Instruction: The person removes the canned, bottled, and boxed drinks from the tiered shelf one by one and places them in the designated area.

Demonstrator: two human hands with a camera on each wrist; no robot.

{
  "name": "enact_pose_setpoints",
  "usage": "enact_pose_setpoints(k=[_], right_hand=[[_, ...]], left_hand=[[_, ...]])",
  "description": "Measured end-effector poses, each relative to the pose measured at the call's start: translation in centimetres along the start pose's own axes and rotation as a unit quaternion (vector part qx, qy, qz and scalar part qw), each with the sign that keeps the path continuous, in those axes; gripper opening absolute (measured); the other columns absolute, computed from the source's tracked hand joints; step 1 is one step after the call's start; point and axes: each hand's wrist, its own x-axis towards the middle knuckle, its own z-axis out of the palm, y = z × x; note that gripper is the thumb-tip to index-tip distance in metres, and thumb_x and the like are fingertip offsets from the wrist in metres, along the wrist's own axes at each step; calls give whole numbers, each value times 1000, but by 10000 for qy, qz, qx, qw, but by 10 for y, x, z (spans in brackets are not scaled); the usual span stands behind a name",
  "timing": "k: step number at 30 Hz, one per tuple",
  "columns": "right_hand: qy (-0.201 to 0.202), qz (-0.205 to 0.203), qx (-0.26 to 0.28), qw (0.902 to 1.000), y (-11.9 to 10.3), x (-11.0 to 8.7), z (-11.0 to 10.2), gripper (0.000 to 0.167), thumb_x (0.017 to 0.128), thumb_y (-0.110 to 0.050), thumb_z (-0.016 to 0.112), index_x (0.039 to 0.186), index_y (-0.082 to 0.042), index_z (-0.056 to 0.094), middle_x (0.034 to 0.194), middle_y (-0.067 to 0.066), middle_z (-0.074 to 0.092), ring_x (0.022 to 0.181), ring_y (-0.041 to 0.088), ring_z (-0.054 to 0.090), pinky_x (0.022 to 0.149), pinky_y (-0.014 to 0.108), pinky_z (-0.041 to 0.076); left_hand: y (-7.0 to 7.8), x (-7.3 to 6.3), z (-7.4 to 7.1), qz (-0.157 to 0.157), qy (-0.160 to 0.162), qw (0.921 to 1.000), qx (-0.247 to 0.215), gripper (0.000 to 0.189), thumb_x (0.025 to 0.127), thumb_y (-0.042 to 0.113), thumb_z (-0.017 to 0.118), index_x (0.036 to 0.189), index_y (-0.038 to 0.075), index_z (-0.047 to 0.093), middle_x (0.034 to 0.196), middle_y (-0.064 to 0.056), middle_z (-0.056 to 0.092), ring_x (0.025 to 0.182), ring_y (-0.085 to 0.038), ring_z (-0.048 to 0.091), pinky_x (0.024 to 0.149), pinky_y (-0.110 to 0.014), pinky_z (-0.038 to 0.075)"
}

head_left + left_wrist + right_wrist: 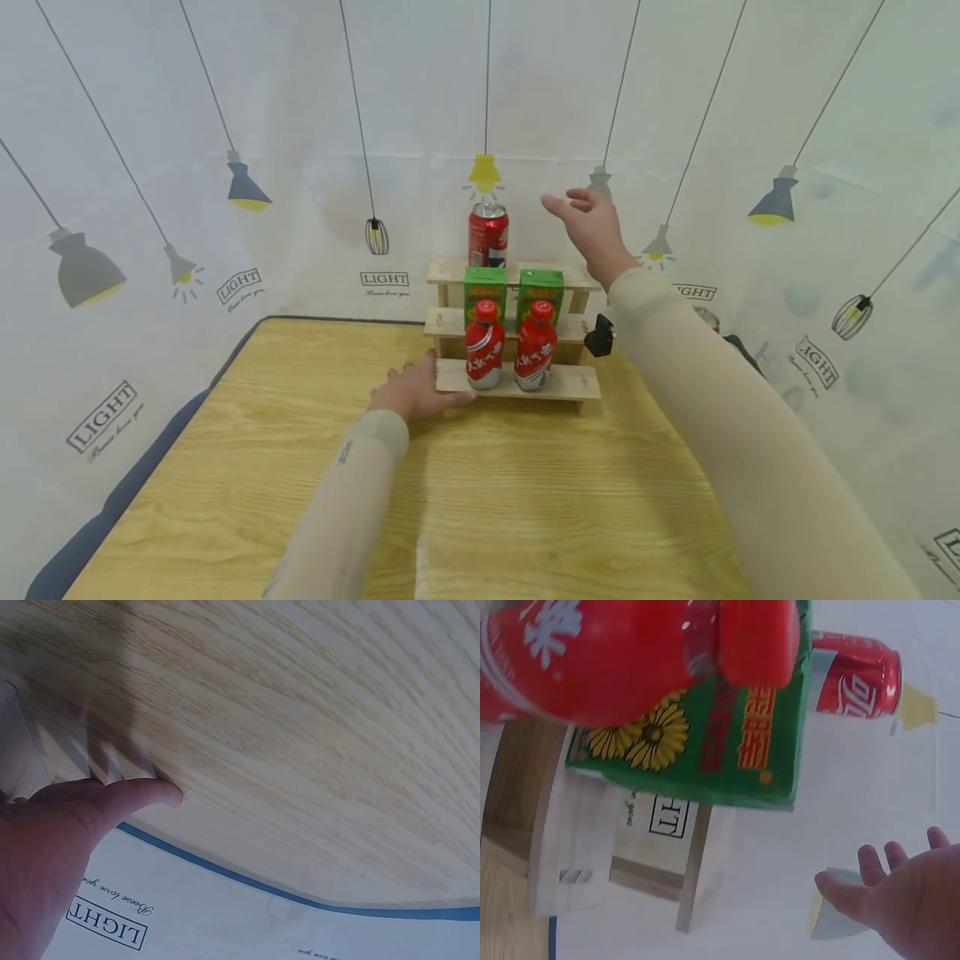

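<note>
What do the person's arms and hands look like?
Both arms wear long, plain cream sleeves: the left sleeve has small dark marking near its cuff, and a small black thing shows beside the right sleeve. The left hand and right hand are bare, without gloves.

Wood-grained, yellowish-brown tabletop (247,467), bordered by a dark-blue strip (131,483) along its left and far sides. Near the far edge stands a pale wooden shelf (574,329) of three stepped tiers. The top tier (447,271) bears an upright, cylindrical red metal can (488,235), left of centre. The middle tier (445,322) bears two green box-shaped cartons, left (485,286) and right (541,287), set slightly apart. The bottom tier (577,382) bears two upright, red-capped red bottles, left (484,348) and right (535,350), each partly covering the carton behind it.
</note>
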Motion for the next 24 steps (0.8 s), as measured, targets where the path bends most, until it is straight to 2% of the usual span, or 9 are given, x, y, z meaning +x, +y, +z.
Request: enact_pose_setpoints(k=[15, 24], right_hand=[[-277, 66, 105, 9995, -20, -3, 36, 79, 99, -55, 71, 161, -17, 41, 170, 11, 40, 154, 29, 44, 128, 50, 40], [-528, 267, 67, 9982, -22, -1, 60, 86, 99, -58, 69, 167, -21, 31, 174, 9, 34, 158, 29, 39, 131, 50, 36]], left_hand=[[3, -7, -3, 55, 23, 9999, -158, 143, 62, 105, 59, 173, 26, 14, 176, -18, 29, 158, -62, 19, 117, -89, 20], [4, -8, -5, -28, -42, 9996, -266, 143, 62, 104, 61, 173, 27, 14, 176, -17, 28, 159, -61, 16, 119, -88, 16]])
